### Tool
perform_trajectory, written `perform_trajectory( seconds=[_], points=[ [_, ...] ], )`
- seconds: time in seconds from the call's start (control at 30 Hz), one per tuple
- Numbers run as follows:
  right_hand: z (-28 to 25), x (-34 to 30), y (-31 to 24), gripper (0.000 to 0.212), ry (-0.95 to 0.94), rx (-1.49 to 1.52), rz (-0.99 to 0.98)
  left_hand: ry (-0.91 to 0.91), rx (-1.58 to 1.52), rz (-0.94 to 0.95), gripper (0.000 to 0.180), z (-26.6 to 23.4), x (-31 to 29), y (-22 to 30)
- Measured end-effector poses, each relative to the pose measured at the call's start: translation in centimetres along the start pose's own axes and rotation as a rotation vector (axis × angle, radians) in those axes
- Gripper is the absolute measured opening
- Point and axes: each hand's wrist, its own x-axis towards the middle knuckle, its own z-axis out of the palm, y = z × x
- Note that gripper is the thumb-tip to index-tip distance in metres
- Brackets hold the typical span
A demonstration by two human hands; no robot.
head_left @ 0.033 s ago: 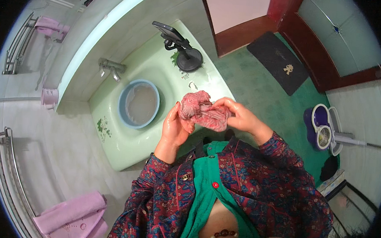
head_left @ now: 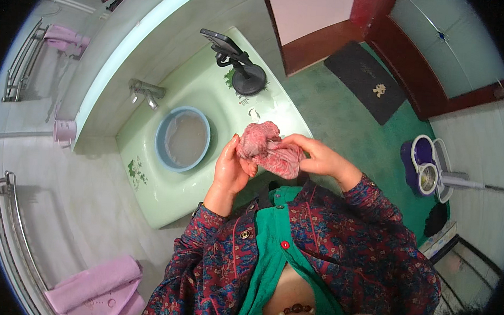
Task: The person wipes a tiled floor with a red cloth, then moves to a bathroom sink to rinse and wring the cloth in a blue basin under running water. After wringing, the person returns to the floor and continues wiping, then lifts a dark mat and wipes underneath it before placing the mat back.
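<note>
A bunched, wet-looking pink and red patterned cloth [head_left: 268, 150] is held up between my two hands, in front of the sink's near edge. My left hand [head_left: 232, 166] is wrapped round its left end, with the thumb up along the side. With fingers and thumb, my right hand [head_left: 321, 156] grips the cloth's right part, where it is gathered into folds. To the left of my hands, a blue basin [head_left: 159, 146] of cloudy grey water stands in the pale green sink [head_left: 163, 201].
A chrome faucet [head_left: 147, 92] rises behind the basin. At the sink's far right, a phone [head_left: 220, 40] sits in a black stand [head_left: 249, 79]. A purple mop bucket [head_left: 410, 161] and dark mat [head_left: 367, 82] lie on the right floor. Pink towels [head_left: 97, 286] hang at lower left.
The cloth's lower right part hangs slightly lower, and its folds have shifted a little. Both hands keep nearly the same place and grip.
</note>
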Motion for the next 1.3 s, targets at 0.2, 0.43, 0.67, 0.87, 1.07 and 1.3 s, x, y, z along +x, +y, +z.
perform_trajectory(
  seconds=[0.2,0.43,0.67,0.87,1.07,1.3],
  points=[
    [4.1,-1.1,-3.3,0.044,-0.055,0.160,0.148,0.035,0.547,0.021,0.039,1.0,-1.6,0.6],
    [10.0,-1.4,-2.9,0.040,0.234,0.540,0.291,-0.041,0.925,0.063,0.038,-0.7,-4.7,2.0],
    [11.5,-5.9,-4.7,0.033,0.541,-0.155,0.321,-0.544,1.551,0.398,0.069,-0.5,-5.1,-0.9],
    [9.6,-10.6,-6.2,0.031,0.502,0.268,0.229,-0.401,1.009,0.100,0.041,2.0,-3.5,-4.2],
    [3.6,-16.3,-6.5,0.029,0.645,0.157,0.264,-0.230,0.329,-0.072,0.044,6.0,0.7,-7.9],
    [-6.5,-24.5,-5.2,0.028,0.926,0.408,0.086,-0.212,0.248,-0.132,0.041,14.2,7.0,-17.5]
  ],
)
